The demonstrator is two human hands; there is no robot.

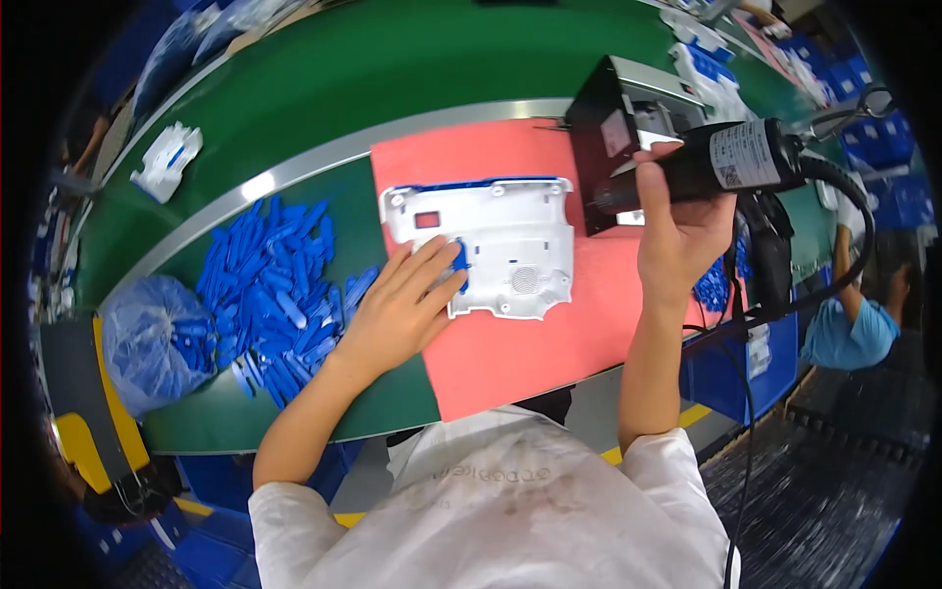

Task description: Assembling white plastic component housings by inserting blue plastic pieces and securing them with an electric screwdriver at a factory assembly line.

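Observation:
A white plastic housing shell (538, 234) lies with its inner side up on a pink mat (510, 358). It has screw posts, a round speaker grille and a blue far edge. My left hand (397, 309) rests on the shell's left part, fingers stretched out, the tips at a small blue plastic strip (460, 257) in it. In my right hand (684, 240) is a black electric screwdriver (702, 169), gripped round its body and pointing left. Its tip is in front of a black and metal box (602, 128), apparently a screw feeder; whether it touches cannot be made out.
Left of the mat lies a pile of blue plastic strips (270, 294), beside a clear plastic bag (152, 339) holding more. Another white shell (167, 160) sits on the green belt (442, 69). The screwdriver's thick cable (862, 231) loops down at the right. A co-worker (859, 329) is at far right.

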